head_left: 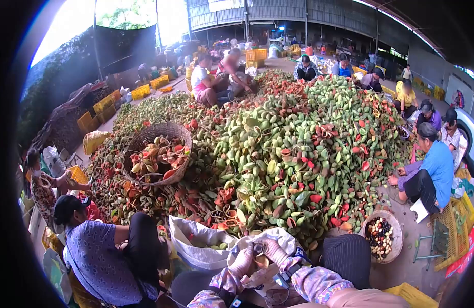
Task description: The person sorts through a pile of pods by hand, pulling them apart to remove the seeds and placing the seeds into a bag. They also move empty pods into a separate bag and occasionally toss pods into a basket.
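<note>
My left hand (242, 262) and my right hand (274, 251), both in pale gloves, are close together in front of my lap. Their fingers are closed around something small and dark; what it is cannot be made out. A brownish piece of pod (261, 261) shows just below the fingers. Beneath the hands hangs the open mouth of a white sack (285, 237). Left of it, another white sack (188, 252) holds green pods. A big heap of green and red seed pods (278, 154) rises directly beyond my hands.
Right of my knee (347, 256) stands a round basket (397, 249) of dark and pale seeds. A wicker basket (183, 134) with opened red pods rests on the heap. A person in a blue patterned top (101, 256) sits close on my left; several others sit around the heap.
</note>
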A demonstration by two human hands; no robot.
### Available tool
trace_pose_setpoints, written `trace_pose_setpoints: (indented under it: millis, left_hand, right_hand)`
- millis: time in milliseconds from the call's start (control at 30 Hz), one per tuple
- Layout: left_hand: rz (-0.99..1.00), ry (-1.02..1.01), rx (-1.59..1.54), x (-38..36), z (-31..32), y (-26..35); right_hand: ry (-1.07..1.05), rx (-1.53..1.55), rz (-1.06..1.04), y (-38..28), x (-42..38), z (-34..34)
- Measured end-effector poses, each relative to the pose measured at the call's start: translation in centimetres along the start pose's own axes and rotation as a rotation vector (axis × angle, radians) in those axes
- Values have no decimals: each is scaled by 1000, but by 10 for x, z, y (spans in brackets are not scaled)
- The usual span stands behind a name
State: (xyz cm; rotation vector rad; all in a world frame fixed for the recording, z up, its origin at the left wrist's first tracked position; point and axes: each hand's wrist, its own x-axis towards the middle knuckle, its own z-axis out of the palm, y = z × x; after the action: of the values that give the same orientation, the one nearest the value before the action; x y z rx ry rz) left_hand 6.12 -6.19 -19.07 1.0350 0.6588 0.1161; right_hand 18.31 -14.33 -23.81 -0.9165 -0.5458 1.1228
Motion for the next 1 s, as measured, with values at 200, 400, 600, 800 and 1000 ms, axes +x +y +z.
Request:
trace_pose_setpoints:
  millis: [200,400,600,800,1000]
  left_hand:
    - [1,205,160,17,-22,-12]
    - [64,196,592,26,-19,-5]
    - [-122,299,1214,4,4,12]
    - [-11,279,1384,4,14,20]
    - [34,221,1297,-8,7,33]
  right_hand:
    - [-46,-876,-287,-4,0,11]
    - [-42,-880,-161,-3,4,2]
    - [-161,-1234,63,-39,-3,20]
    - [74,-1403,215,-44,-7,35]
    - [224,-1270,305,-15,12,-13]
